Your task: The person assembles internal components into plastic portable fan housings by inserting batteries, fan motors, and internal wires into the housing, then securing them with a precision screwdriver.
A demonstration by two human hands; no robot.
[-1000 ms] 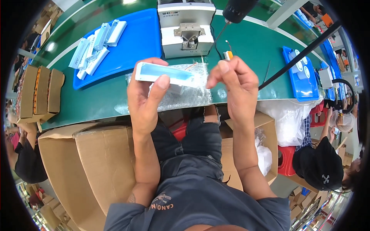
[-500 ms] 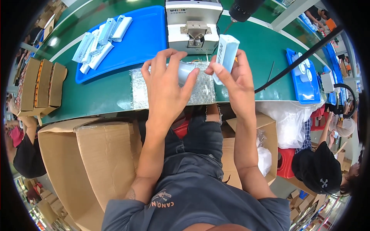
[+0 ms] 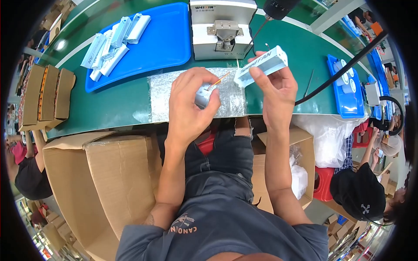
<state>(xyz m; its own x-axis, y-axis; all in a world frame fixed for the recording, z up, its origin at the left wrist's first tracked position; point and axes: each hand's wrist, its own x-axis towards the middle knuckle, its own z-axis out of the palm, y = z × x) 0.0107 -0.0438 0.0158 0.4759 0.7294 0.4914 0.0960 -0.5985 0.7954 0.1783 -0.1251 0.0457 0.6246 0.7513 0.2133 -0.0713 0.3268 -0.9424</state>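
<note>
My left hand [image 3: 187,108] is closed round a small pale grey-blue cylinder [image 3: 203,96], held over a silvery bubble-wrap mat [image 3: 161,98]. Thin wires [image 3: 220,81], one orange-yellow, stick out from the cylinder's upper end. To the right, my right hand [image 3: 278,98] grips a light blue rectangular block [image 3: 265,64] with dark lettering along one side. The block lies tilted, its lower left end toward the mat and its right end raised. Both hands are above the near edge of the green table [image 3: 104,104], a short gap apart.
A silver-grey machine [image 3: 222,48] stands beyond the mat. At left, a blue tray [image 3: 167,43] holds several light blue blocks [image 3: 104,54]. A dark power driver [image 3: 278,8] hangs above; a black cable [image 3: 333,76] crosses right, near another blue tray [image 3: 350,109] with white-topped cylinders. Cardboard boxes [image 3: 117,169] flank my legs.
The blue block has tipped from near upright to a slant, its top swinging right. My left hand has turned and lowered slightly, bringing the cylinder's wires into sight.
</note>
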